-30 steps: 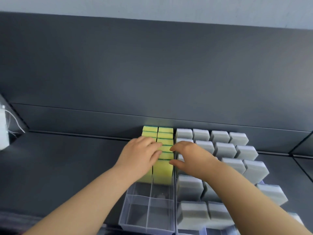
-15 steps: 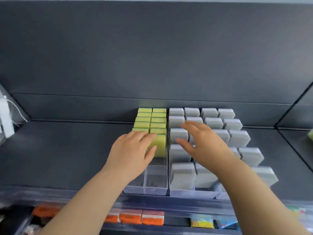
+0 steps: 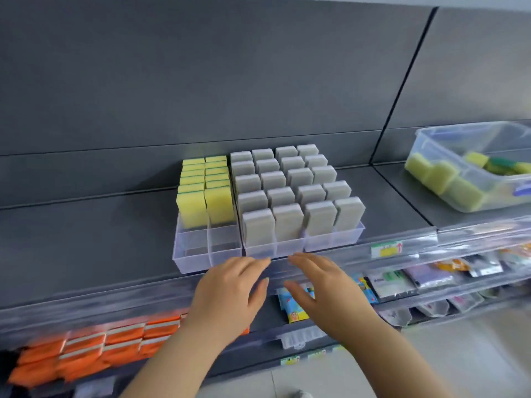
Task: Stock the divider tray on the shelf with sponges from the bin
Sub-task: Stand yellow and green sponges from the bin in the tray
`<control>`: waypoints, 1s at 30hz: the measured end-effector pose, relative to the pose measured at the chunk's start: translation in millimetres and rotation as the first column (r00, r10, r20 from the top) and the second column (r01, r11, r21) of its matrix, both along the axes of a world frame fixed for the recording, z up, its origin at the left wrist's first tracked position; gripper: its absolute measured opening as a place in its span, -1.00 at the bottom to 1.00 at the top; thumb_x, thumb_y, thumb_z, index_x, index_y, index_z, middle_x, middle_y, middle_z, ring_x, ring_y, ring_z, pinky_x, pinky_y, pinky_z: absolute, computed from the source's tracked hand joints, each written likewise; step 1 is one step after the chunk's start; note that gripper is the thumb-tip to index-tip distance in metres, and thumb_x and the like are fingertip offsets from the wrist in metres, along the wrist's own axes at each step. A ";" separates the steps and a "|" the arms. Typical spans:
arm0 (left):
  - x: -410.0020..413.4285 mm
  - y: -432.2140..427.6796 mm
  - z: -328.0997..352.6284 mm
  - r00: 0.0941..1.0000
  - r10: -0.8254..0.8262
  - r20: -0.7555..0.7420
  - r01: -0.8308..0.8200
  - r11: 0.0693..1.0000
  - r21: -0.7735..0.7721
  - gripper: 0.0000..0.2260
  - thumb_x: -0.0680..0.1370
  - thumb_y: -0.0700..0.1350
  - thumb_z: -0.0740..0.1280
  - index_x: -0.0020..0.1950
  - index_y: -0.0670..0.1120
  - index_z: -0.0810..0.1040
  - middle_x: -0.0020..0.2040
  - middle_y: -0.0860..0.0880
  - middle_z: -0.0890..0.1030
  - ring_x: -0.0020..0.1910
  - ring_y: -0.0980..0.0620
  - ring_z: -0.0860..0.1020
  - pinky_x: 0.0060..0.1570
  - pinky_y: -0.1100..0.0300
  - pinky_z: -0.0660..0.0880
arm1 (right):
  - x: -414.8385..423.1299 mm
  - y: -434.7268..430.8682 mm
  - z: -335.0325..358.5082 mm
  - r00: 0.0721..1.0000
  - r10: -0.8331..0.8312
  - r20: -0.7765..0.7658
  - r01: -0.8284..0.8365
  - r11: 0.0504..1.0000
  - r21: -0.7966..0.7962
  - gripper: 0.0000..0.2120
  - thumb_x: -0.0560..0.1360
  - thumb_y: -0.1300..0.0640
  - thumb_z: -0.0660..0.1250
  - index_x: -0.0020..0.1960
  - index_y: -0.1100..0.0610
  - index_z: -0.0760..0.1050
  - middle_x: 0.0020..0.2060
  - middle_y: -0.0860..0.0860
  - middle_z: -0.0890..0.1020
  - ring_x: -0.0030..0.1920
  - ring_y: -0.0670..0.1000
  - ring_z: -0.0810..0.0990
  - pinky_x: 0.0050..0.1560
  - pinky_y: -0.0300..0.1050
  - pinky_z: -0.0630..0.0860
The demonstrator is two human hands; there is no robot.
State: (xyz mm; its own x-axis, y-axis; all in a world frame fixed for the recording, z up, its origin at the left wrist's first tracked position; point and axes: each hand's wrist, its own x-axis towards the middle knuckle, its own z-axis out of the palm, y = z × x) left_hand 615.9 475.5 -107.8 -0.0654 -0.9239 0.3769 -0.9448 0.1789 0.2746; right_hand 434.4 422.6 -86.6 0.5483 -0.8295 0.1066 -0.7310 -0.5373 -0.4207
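The clear divider tray (image 3: 207, 254) sits on the dark shelf (image 3: 86, 239) close to its front edge. Two columns of yellow sponges (image 3: 205, 193) stand upright in the tray's rear compartments, and the two front compartments hold nothing. Touching the tray's right side are trays of grey sponges (image 3: 293, 196), filled to the front.

Both hands hover just in front of the shelf's front edge, below the tray's front wall. The left hand (image 3: 230, 291) is released, fingers relaxed and slightly spread, its fingertips near the tray's front right corner and holding nothing. The right hand (image 3: 324, 285) is beside it, also released and empty, fingers pointing toward the grey trays.

The bin (image 3: 500, 193) stands well apart at the shelf's right end, with more yellow-and-green sponges (image 3: 439, 176) inside. Orange packets (image 3: 100, 349) lie on the shelf below.
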 end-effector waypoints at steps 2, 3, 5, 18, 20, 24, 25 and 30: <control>-25.2 -1.4 -16.0 0.999 -0.041 0.010 0.041 0.998 0.054 -0.67 0.48 0.03 0.17 0.12 -0.02 0.62 -0.05 0.10 0.64 -0.11 0.09 0.60 -0.22 0.23 0.53 | -25.7 6.1 -17.4 0.999 -0.044 -0.031 0.045 0.998 0.053 -0.51 0.54 -0.16 0.15 0.43 -0.05 0.25 0.40 -0.16 0.32 0.40 -0.12 0.25 0.33 -0.25 0.23; -38.1 -4.7 -21.0 0.998 -0.061 0.017 0.060 0.996 0.071 -0.67 0.47 0.03 0.17 0.11 -0.02 0.62 -0.06 0.10 0.63 -0.13 0.08 0.60 -0.25 0.23 0.53 | -41.7 6.8 -22.9 0.997 -0.076 -0.036 0.078 0.995 0.066 -0.51 0.55 -0.15 0.15 0.43 -0.03 0.26 0.40 -0.15 0.32 0.40 -0.11 0.26 0.32 -0.25 0.23; -65.8 -16.9 -23.5 0.994 -0.102 0.045 0.098 0.991 0.086 -0.66 0.46 0.03 0.16 0.09 -0.02 0.63 -0.09 0.09 0.64 -0.16 0.06 0.60 -0.30 0.23 0.52 | -78.8 3.8 -27.6 0.987 -0.153 -0.040 0.156 0.985 0.077 -0.53 0.55 -0.15 0.15 0.42 -0.04 0.26 0.40 -0.16 0.32 0.37 -0.12 0.28 0.29 -0.26 0.25; -360.4 -153.1 16.8 0.953 -0.289 0.095 0.293 0.955 -0.034 -0.62 0.48 0.07 0.14 0.12 -0.03 0.62 -0.05 0.08 0.64 -0.09 0.03 0.61 -0.26 0.16 0.56 | -405.5 -62.2 9.4 0.888 -0.448 -0.104 0.447 0.894 -0.041 -0.50 0.55 -0.20 0.10 0.45 -0.11 0.19 0.43 -0.18 0.26 0.42 -0.10 0.21 0.36 -0.19 0.21; -394.6 -173.1 29.4 0.953 -0.280 0.120 0.289 0.955 -0.072 -0.61 0.49 0.07 0.13 0.15 -0.04 0.61 -0.05 0.08 0.64 -0.09 0.04 0.60 -0.28 0.16 0.53 | -448.9 -76.0 22.5 0.870 -0.484 -0.099 0.477 0.875 -0.087 -0.50 0.54 -0.22 0.09 0.45 -0.13 0.18 0.43 -0.20 0.25 0.42 -0.12 0.20 0.35 -0.19 0.21; -442.2 -210.6 56.1 0.957 -0.267 0.113 0.282 0.949 -0.142 -0.61 0.50 0.06 0.13 0.19 -0.04 0.59 -0.03 0.06 0.64 -0.05 0.03 0.59 -0.24 0.16 0.51 | -506.3 -117.2 46.7 0.858 -0.512 -0.039 0.504 0.854 -0.127 -0.48 0.52 -0.23 0.11 0.44 -0.12 0.21 0.42 -0.19 0.28 0.41 -0.12 0.21 0.35 -0.20 0.21; -448.3 -221.6 60.2 0.958 -0.265 0.106 0.279 0.946 -0.163 -0.61 0.50 0.06 0.13 0.19 -0.04 0.58 -0.02 0.05 0.64 -0.04 0.02 0.59 -0.22 0.16 0.51 | -514.4 -129.7 52.2 0.861 -0.508 -0.018 0.501 0.854 -0.137 -0.48 0.52 -0.22 0.12 0.44 -0.12 0.21 0.41 -0.19 0.29 0.41 -0.13 0.22 0.35 -0.20 0.21; -453.0 -291.7 68.7 0.978 -0.196 0.066 0.207 0.943 -0.262 -0.61 0.51 0.06 0.13 0.20 -0.06 0.58 0.01 0.01 0.64 -0.02 -0.02 0.58 -0.19 0.14 0.51 | -538.4 -206.4 74.0 0.866 -0.493 0.088 0.501 0.849 -0.171 -0.51 0.51 -0.18 0.16 0.41 -0.13 0.24 0.38 -0.18 0.33 0.38 -0.12 0.27 0.27 -0.24 0.23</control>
State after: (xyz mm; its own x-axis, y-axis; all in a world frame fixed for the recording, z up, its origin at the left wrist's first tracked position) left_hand 162.9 183.7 -39.1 -0.2588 -0.7562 0.6010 -0.8902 0.4282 0.1555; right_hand -104.0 216.2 -12.6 0.0603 -0.9536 0.2949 -0.9057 -0.1765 -0.3854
